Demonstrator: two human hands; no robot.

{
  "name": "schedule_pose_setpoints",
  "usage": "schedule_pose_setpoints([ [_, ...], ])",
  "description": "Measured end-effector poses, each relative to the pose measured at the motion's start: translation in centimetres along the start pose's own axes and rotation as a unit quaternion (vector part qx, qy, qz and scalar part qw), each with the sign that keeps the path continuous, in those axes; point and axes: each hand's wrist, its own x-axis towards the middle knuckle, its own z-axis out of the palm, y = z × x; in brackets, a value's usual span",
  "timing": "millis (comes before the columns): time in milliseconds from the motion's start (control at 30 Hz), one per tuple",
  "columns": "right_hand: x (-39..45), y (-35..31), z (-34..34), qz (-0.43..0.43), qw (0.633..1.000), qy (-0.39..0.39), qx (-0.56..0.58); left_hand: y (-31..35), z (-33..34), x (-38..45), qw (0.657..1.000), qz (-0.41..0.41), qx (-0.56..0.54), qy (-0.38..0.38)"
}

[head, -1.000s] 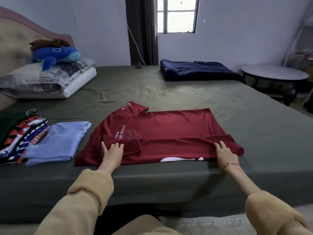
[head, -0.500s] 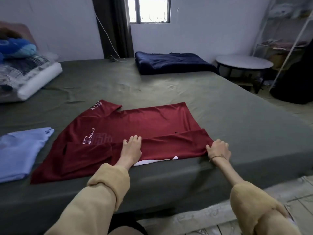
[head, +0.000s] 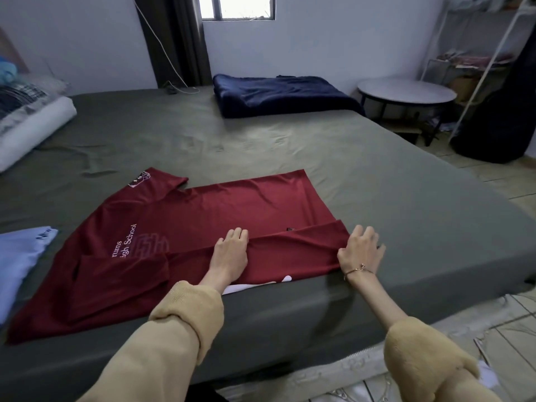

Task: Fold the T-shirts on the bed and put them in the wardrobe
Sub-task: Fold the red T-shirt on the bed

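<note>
The wide bed with a grey-green fitted sheet [head: 333, 169] bears a dark-red printed T-shirt [head: 220, 210], a pale-blue folded shirt [head: 17, 256], a navy folded blanket [head: 281, 92] and a white pillow [head: 32, 129].

One head-worn wide-angle view looks forward and down across the bed [head: 362, 175] from its near edge. Both hands, left [head: 229, 256] and right [head: 359, 250], lie close below centre; the window [head: 237, 7] sits far beyond them, a round table [head: 406, 92] far right.
</note>
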Motion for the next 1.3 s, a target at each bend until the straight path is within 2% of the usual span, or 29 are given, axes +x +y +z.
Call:
schedule_pose_setpoints([
  [167, 1.1, -2.9, 1.3, -0.095, 0.994, -0.008, -0.05, -0.5, 0.6, 1.7, 0.999, -0.003, -0.031, 0.013],
  [333, 3.7, -5.8, 2.4, -0.163, 0.984, -0.041, -0.059, -2.1, 0.7, 4.9, 1.0, 0.002, -0.012, 0.005],
  [433, 6.1, -8.7, 3.3, -0.219, 0.974, -0.03, -0.039, -4.9, 0.8, 7.6, 1.0, -0.021, 0.007, -0.008],
  [700, 12.5, -17.7, 6.8, -0.344, 0.934, -0.092, -0.041, -14.0, 0.6, 12.0, 0.985, -0.115, 0.104, -0.07],
  [800, 15.3, -19.8, 7.5, -0.346, 0.928, -0.133, -0.026, -17.4, 0.5, 12.8, 0.977, -0.13, 0.132, -0.103],
  [967, 17.9, -21.4, 8.0, -0.33, 0.927, -0.176, 0.006, -20.0, 0.4, 13.9, 0.963, -0.036, 0.229, -0.138],
  [1167, 17.9, -20.6, 7.0, -0.387, 0.91, -0.078, -0.126, -20.5, -1.3, 14.1, 0.939, -0.038, 0.318, -0.126],
  [1300, 16.9, -18.3, 6.1, -0.366, 0.921, -0.097, -0.095, -21.4, -2.8, 12.5, 0.925, -0.038, 0.363, -0.108],
])
